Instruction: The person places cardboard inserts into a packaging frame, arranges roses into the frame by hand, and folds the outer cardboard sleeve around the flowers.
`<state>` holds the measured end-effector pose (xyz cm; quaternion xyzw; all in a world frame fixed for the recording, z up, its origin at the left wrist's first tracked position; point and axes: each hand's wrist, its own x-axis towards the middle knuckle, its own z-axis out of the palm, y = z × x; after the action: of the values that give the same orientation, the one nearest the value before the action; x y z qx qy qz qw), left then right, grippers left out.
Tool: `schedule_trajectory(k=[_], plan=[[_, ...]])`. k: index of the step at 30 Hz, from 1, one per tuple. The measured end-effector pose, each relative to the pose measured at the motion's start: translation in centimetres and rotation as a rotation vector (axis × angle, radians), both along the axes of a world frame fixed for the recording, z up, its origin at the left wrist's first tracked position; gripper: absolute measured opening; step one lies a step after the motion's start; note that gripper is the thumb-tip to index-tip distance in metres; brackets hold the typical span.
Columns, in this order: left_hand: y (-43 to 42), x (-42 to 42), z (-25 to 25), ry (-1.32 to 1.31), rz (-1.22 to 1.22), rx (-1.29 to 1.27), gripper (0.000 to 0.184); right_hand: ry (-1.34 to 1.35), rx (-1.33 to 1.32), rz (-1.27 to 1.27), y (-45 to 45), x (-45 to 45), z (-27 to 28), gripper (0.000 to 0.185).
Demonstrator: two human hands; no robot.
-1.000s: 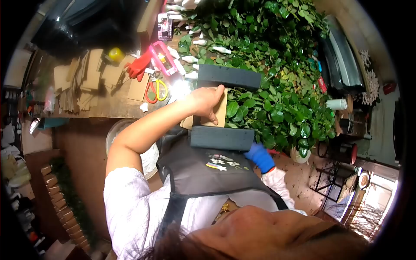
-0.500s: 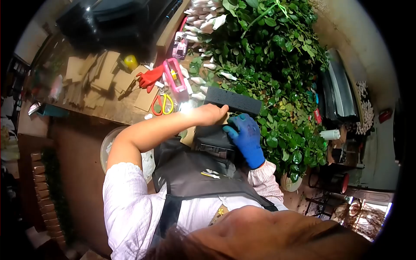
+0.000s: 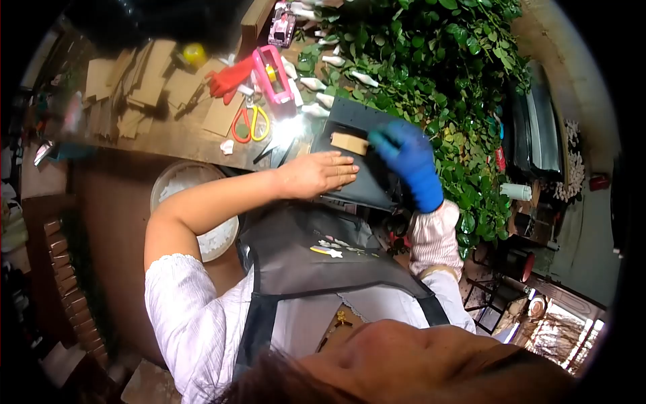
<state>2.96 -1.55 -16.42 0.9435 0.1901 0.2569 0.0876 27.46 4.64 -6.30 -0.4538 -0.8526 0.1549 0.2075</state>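
My left hand (image 3: pixel 317 175), bare, lies with its fingers stretched out on a dark flat sheet (image 3: pixel 367 176) at the table's front edge. A small tan cardboard piece (image 3: pixel 349 143) rests on the dark material just beyond those fingers. At its right end is my right hand (image 3: pixel 407 155), in a blue glove with teal fingertips. Motion smears that hand, so I cannot tell whether its fingers touch the cardboard. Behind the cardboard lies a dark panel (image 3: pixel 356 116).
Left of the hands are scissors (image 3: pixel 250 124) with red and yellow handles, a pink tape dispenser (image 3: pixel 274 77), a red glove (image 3: pixel 229 79) and cardboard pieces (image 3: pixel 153 74). Leafy green stems (image 3: pixel 464 128) fill the right. A white tub (image 3: pixel 159 192) stands below the table edge.
The hands have moved apart. My left hand has flattened onto the dark sheet, and my right hand has shifted up and right. The cardboard piece now shows between them; the ribbed dark top has changed position.
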Motion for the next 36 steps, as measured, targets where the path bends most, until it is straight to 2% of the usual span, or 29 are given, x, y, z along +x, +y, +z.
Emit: schedule_trajectory(k=[1, 2, 3, 5, 7, 8, 9, 11, 14, 15, 18, 20, 21, 22, 24, 25, 30, 31, 33, 34, 36], plan=[[0.2, 0.1, -0.2, -0.013, 0.001, 0.003, 0.043, 0.003, 0.027, -0.026, 1.3, -0.5, 1.0, 0.03], [0.3, 0.2, -0.1, -0.022, -0.008, -0.006, 0.042, -0.056, 0.268, -0.012, 2.7, -0.6, 0.6, 0.043], [0.3, 0.2, -0.1, -0.026, 0.0, -0.005, 0.042, -0.191, 0.227, -0.035, 4.0, -0.5, 0.2, 0.051], [0.2, 0.4, -0.4, -0.05, 0.014, -0.012, 0.042, -0.227, -0.161, 0.013, 5.1, 0.5, -0.7, 0.045], [0.3, 0.5, -0.7, -0.092, 0.027, 0.031, 0.041, -0.03, -0.349, 0.097, 3.4, 0.9, -0.6, 0.038], [0.2, 0.6, -0.9, -0.116, 0.039, 0.048, 0.041, -0.037, -0.071, 0.239, 2.1, 1.0, -1.1, 0.03], [-0.2, 0.6, -0.7, -0.085, 0.052, -0.035, 0.041, -0.123, 0.065, 0.261, -0.5, 0.4, -1.0, 0.032], [-0.6, 0.4, 0.1, -0.015, 0.064, -0.201, 0.04, -0.394, 0.167, 0.212, -4.5, -0.7, -2.5, 0.037], [-0.6, 0.8, -0.3, -0.126, 0.1, -0.022, 0.037, -0.432, 0.178, 0.142, -5.7, -0.7, -4.1, 0.043], [-0.6, 0.8, -0.3, -0.172, 0.103, 0.045, 0.035, -0.528, 0.175, 0.12, -6.2, -0.8, -4.2, 0.043], [-2.1, -0.4, -0.4, -0.225, 0.225, 0.071, 0.027, -0.793, 0.113, 0.057, -8.0, -1.9, -4.2, 0.046], [-4.0, -2.0, -3.8, -0.336, 0.431, -0.012, 0.031, -0.801, 0.123, 0.09, -8.4, -1.9, -3.9, 0.048], [-4.9, -2.7, -5.5, -0.389, 0.531, -0.058, 0.033, -0.804, 0.125, 0.106, -8.6, -1.9, -3.6, 0.049], [-5.3, -2.9, -6.2, -0.342, 0.712, -0.109, 0.039, -0.81, 0.066, 0.122, -8.7, -2.1, -3.0, 0.056], [-5.8, -3.3, -7.4, -0.239, 1.07, -0.213, 0.049, -0.786, 0.056, 0.113, -8.8, -2.2, -2.9, 0.057], [-5.8, -3.7, -8.1, -0.102, 1.144, -0.322, 0.066, -0.774, 0.053, 0.111, -8.8, -2.2, -2.8, 0.057], [-2.9, -5.4, -7.5, 0.199, 1.066, -0.69, 0.082, -0.771, 0.078, 0.113, -8.9, -2.1, -3.2, 0.053], [-2.9, -5.1, -7.6, 0.017, 1.133, -0.65, 0.075, -0.771, 0.102, 0.119, -8.8, -2.0, -3.2, 0.051], [-1.6, -6.4, -6.6, -0.471, 0.889, -1.499, 0.063, -0.77, 0.106, 0.105, -8.9, -2.0, -3.2, 0.051], [-2.0, -6.5, -6.3, -0.665, 0.756, -1.754, 0.057, -0.771, 0.102, 0.101, -9.0, -2.0, -3.2, 0.05], [-3.8, -5.6, -4.0, -0.685, 0.75, -1.623, 0.059, -0.756, 0.039, 0.091, -9.0, -2.2, -3.0, 0.056]])
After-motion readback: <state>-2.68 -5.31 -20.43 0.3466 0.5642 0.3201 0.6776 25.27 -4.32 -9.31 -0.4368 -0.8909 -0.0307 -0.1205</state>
